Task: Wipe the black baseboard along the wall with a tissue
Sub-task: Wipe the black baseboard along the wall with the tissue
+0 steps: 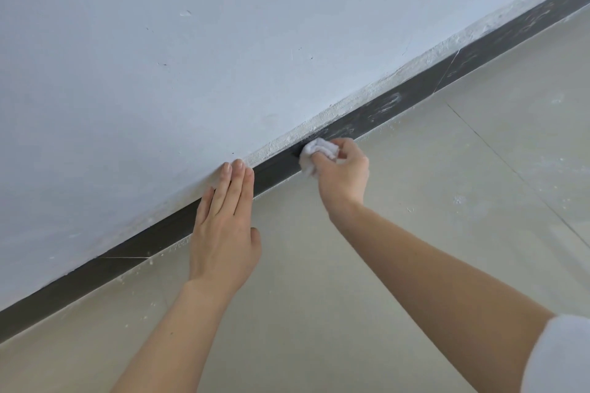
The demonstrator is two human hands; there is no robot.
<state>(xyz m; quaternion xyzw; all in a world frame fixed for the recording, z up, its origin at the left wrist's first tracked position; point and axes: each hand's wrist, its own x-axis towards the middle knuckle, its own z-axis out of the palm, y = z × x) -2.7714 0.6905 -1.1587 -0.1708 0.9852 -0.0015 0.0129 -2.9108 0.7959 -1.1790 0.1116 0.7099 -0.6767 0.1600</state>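
The black baseboard (415, 88) runs diagonally from lower left to upper right between the white wall and the floor. To the right of the tissue it carries white dusty smears; to the left it looks plain dark. My right hand (343, 174) is shut on a crumpled white tissue (316, 153) and presses it against the baseboard. My left hand (223, 233) lies flat with fingers together, fingertips on the wall just above the baseboard, covering a stretch of it.
The white wall (191, 57) has a rough, flaky plaster edge along the baseboard's top. The beige tiled floor (447, 185) shows grout lines and scattered white specks of dust. A white sleeve (562, 357) shows at the lower right.
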